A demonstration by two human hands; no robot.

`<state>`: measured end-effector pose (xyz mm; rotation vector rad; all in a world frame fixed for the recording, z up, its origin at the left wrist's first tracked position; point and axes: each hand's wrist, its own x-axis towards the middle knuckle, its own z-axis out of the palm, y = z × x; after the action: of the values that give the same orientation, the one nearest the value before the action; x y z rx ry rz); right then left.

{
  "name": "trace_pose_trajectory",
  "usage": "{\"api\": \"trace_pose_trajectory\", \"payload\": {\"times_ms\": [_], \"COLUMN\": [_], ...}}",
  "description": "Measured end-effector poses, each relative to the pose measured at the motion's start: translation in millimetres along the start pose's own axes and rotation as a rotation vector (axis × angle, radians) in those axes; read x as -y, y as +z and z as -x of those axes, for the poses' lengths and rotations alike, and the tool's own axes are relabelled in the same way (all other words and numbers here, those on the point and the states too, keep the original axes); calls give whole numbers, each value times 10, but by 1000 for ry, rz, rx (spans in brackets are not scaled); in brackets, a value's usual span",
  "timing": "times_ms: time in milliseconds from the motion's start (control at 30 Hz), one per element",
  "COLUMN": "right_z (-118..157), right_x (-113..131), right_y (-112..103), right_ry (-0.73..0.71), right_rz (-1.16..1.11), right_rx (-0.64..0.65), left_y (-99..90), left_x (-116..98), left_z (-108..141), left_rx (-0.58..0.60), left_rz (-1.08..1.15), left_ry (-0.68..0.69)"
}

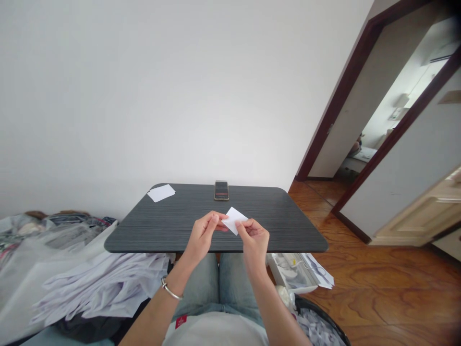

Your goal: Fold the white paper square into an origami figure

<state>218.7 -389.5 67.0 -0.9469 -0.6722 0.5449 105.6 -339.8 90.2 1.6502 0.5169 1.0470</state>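
Between my two hands, above the front part of the dark table (158, 235), is a small folded piece of white paper (233, 217). My right hand (255, 240) pinches its right side, thumb on top. At its left corner are the fingers of my left hand (203, 235), closed together with the thumb raised close to the fingertips. Flat white sheets of paper (161, 193) lie at the table's far left corner. A phone (221, 191) rests near the back edge, beyond the paper.
White cloth (104, 283) is heaped left of my legs, with plastic-covered things (68, 235) behind it. Right of my knees are an open white box (293, 274) and a dark bin (320, 327) of paper scraps. A white wall (180, 96) stands behind the table.
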Motion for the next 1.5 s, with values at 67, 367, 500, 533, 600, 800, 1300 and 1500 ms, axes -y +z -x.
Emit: {"api": "trace_pose_trajectory", "payload": {"times_ms": [67, 367, 500, 533, 600, 800, 1300, 1500], "right_z": [-4, 8, 11, 12, 16, 23, 30, 35], "right_x": [6, 7, -6, -7, -5, 4, -35, -38], "right_y": [-4, 7, -1, -1, 2, 6, -10, -13], "right_ry": [-3, -30, -59, -63, -66, -69, -111, -88], "right_rz": [1, 39, 72, 79, 84, 82, 148, 136], "right_rx": [2, 9, 8, 8, 10, 9, 0, 2], "left_y": [-41, -66, -30, -18, 11, 77, 105, 109], "left_x": [-12, -44, -35, -32, -24, 9, -70, -69], "left_z": [-2, -24, -15, -11, -3, 23, -4, 5], "left_rx": [48, 19, -14, -30, -69, -150, -146, -152], "left_rz": [18, -1, 22, 25, 36, 57, 208, 230], "left_ry": [-21, -68, -71, -69, -63, -22, -144, -142]}}
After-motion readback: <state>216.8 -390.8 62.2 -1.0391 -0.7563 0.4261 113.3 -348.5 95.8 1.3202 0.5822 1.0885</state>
